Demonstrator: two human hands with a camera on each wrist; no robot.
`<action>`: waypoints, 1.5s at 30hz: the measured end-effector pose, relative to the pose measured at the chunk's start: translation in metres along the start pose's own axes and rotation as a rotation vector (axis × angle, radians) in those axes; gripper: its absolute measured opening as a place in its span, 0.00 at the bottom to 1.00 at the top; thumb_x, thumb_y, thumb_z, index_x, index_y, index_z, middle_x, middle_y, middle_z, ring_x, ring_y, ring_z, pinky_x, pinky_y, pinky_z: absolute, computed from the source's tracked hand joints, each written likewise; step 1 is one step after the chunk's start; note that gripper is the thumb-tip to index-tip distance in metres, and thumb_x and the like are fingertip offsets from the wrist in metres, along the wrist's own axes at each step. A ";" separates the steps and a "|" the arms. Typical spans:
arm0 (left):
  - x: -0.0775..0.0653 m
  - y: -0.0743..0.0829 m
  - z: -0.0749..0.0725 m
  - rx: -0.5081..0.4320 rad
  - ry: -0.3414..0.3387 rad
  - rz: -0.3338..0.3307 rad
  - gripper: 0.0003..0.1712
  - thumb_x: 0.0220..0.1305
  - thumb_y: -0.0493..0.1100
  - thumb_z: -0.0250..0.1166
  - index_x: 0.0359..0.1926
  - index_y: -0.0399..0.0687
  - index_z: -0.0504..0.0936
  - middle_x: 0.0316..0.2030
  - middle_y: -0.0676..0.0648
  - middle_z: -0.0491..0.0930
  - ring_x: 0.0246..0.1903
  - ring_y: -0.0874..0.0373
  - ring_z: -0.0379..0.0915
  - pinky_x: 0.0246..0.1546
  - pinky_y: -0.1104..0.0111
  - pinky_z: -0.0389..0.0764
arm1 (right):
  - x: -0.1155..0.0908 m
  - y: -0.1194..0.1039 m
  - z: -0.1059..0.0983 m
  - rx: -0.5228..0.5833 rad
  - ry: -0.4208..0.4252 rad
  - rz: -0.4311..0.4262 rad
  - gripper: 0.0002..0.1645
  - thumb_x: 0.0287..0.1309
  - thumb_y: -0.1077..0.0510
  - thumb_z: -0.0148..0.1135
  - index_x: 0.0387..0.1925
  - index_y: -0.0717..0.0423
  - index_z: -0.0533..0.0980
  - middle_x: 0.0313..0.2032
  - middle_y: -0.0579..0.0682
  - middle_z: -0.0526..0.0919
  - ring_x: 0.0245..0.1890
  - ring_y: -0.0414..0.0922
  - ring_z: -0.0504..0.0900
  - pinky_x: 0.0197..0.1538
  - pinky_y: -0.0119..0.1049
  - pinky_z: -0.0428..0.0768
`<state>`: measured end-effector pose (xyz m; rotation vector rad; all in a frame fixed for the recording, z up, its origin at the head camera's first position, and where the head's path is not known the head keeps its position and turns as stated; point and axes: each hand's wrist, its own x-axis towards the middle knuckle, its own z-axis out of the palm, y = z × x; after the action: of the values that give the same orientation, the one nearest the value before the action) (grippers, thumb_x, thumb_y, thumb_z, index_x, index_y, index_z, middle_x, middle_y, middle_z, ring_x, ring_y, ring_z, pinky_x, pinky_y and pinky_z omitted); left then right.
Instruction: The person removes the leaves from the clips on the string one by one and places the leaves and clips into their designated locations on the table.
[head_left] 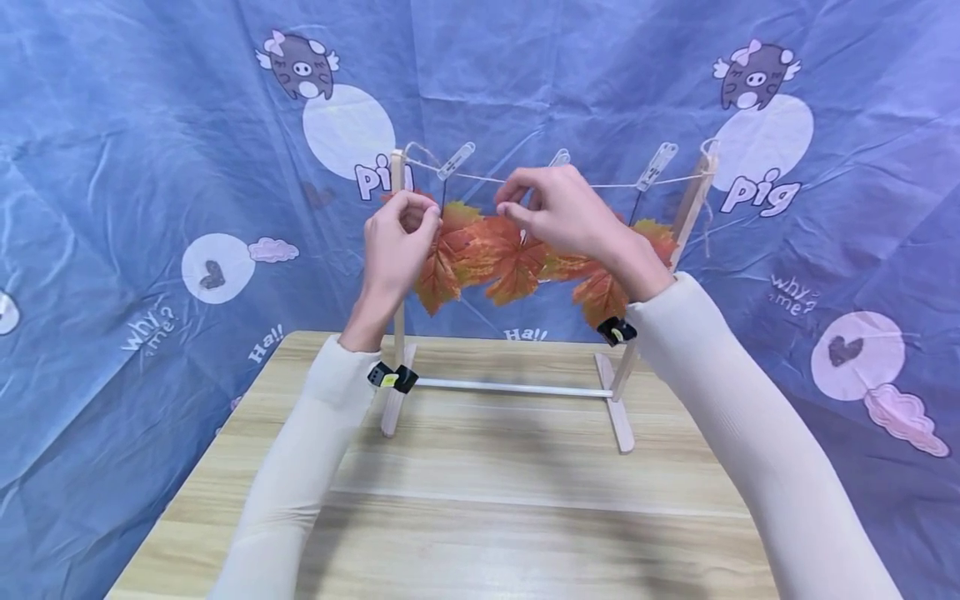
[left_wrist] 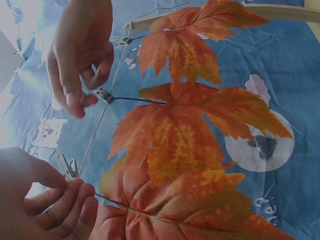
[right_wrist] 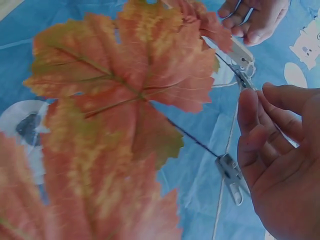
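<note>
Three orange-red artificial maple leaves hang by dark stems from clips on a string: a left leaf (head_left: 437,271), a middle leaf (head_left: 517,258) and a right leaf (head_left: 600,292). My left hand (head_left: 397,246) is beside the left leaf's stem, just below the left clip (head_left: 456,161), fingers loosely curled; no held thing shows. My right hand (head_left: 562,208) hovers before the middle clip (head_left: 560,157), partly covering it. Its fingers are loosely bent, and in the right wrist view the fingertips are close to the middle clip (right_wrist: 245,80); contact is unclear. The right clip (head_left: 657,165) hangs untouched.
A wooden frame with a left post (head_left: 399,321) and a right post (head_left: 690,208) carries the string (head_left: 603,185). A white rod (head_left: 513,387) joins its feet on the wooden table (head_left: 480,500). Behind hangs a blue printed cloth (head_left: 180,108).
</note>
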<state>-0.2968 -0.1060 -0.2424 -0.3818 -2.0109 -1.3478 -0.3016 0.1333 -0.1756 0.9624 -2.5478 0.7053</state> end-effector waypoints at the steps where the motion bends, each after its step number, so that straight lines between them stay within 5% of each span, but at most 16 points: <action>1: 0.002 0.001 0.001 0.007 0.001 -0.004 0.08 0.76 0.41 0.65 0.44 0.41 0.87 0.34 0.42 0.89 0.29 0.62 0.79 0.36 0.75 0.77 | 0.004 -0.002 -0.002 0.008 -0.004 0.015 0.12 0.77 0.53 0.61 0.52 0.52 0.85 0.44 0.51 0.90 0.28 0.50 0.87 0.54 0.44 0.82; 5: 0.008 0.007 0.006 0.032 0.010 -0.029 0.09 0.75 0.41 0.65 0.45 0.41 0.88 0.35 0.42 0.88 0.32 0.61 0.80 0.39 0.75 0.77 | 0.017 -0.009 -0.009 0.012 -0.022 0.082 0.15 0.78 0.50 0.60 0.55 0.53 0.83 0.49 0.50 0.88 0.31 0.49 0.88 0.57 0.41 0.82; 8: 0.012 0.009 0.009 0.042 0.022 -0.042 0.09 0.74 0.42 0.65 0.45 0.41 0.88 0.36 0.42 0.89 0.34 0.59 0.82 0.39 0.74 0.78 | 0.025 -0.015 -0.012 0.006 -0.023 0.125 0.19 0.78 0.47 0.60 0.59 0.53 0.81 0.52 0.49 0.87 0.30 0.45 0.88 0.42 0.38 0.82; 15: 0.021 0.014 0.013 0.073 0.017 -0.073 0.09 0.76 0.42 0.64 0.48 0.42 0.87 0.39 0.44 0.89 0.38 0.59 0.83 0.42 0.73 0.79 | 0.041 -0.023 -0.015 -0.009 -0.023 0.210 0.30 0.79 0.41 0.57 0.72 0.51 0.73 0.63 0.50 0.83 0.31 0.44 0.88 0.48 0.36 0.81; 26: 0.029 0.013 0.021 0.069 0.060 -0.131 0.10 0.75 0.39 0.62 0.51 0.39 0.85 0.43 0.41 0.89 0.41 0.55 0.85 0.45 0.71 0.83 | 0.063 -0.030 -0.010 0.043 -0.063 0.332 0.43 0.77 0.32 0.54 0.81 0.48 0.62 0.74 0.47 0.76 0.33 0.42 0.88 0.29 0.39 0.85; 35: 0.034 0.009 0.024 0.043 0.048 -0.160 0.12 0.75 0.40 0.64 0.53 0.38 0.86 0.46 0.40 0.89 0.43 0.55 0.86 0.49 0.68 0.86 | 0.067 -0.030 -0.003 0.099 -0.053 0.318 0.38 0.78 0.37 0.56 0.79 0.50 0.66 0.71 0.48 0.79 0.30 0.41 0.89 0.28 0.37 0.85; 45: 0.032 0.006 0.024 0.022 0.075 -0.169 0.12 0.73 0.42 0.68 0.50 0.39 0.88 0.43 0.41 0.90 0.39 0.58 0.84 0.45 0.72 0.82 | 0.064 -0.035 0.005 0.182 0.057 0.312 0.27 0.77 0.41 0.60 0.67 0.51 0.75 0.60 0.46 0.85 0.27 0.41 0.87 0.27 0.37 0.84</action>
<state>-0.3252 -0.0858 -0.2222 -0.1521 -2.0307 -1.4185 -0.3248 0.0742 -0.1390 0.5890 -2.6459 1.0501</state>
